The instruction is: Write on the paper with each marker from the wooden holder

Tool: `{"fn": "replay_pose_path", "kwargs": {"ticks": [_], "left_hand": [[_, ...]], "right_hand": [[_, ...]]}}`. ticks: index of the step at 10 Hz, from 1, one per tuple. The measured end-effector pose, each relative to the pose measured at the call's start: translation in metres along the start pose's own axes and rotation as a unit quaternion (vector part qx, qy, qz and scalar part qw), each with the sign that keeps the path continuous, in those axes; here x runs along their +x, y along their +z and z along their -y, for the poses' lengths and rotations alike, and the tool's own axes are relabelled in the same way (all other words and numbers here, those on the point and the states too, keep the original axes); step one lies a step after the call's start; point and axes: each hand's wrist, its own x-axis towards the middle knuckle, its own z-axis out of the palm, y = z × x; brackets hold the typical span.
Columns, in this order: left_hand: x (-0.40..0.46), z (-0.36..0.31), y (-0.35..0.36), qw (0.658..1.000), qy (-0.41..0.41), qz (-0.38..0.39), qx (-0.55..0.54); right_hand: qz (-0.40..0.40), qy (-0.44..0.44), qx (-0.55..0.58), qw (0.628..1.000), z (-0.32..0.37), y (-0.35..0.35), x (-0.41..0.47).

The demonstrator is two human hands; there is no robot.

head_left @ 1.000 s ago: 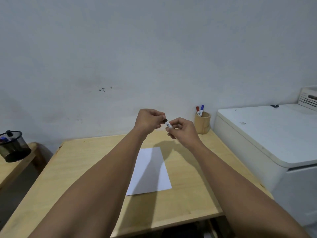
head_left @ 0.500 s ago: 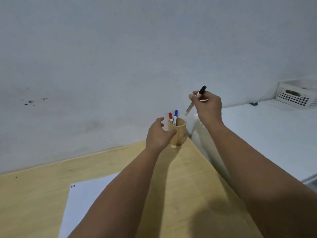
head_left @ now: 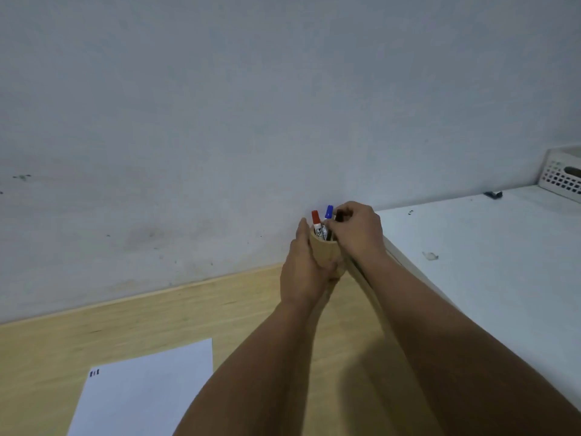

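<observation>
The round wooden holder [head_left: 323,251] stands at the back right corner of the wooden table [head_left: 239,306], against the wall. My left hand [head_left: 303,272] wraps around its left side. A red-capped marker [head_left: 316,219] and a blue-capped marker [head_left: 328,213] stand in it. My right hand [head_left: 356,229] is over the holder's right rim, fingers pinched on the black-capped marker [head_left: 338,217], whose lower end is inside the holder. The white paper [head_left: 141,394] lies at the lower left with small dark marks in its top left corner.
A white cabinet top [head_left: 487,262] adjoins the table on the right, a little higher than it. A white perforated basket [head_left: 562,174] sits at its far right by the wall, and a small dark object [head_left: 493,194] lies near it.
My right hand came down from above with the black marker and lowered it into the holder. My left hand closed around the holder's side. The view moved closer.
</observation>
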Motion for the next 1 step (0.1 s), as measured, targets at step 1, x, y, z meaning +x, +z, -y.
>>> {"fn": "replay_pose_path", "kwargs": {"ticks": [1], "left_hand": [[-0.0034,-0.0041,-0.0018,1.0,-0.015,0.007,-0.013]], "right_hand": [[-0.012,0.009,-0.005,1.0,0.0058,-0.0025,-0.003]]}}
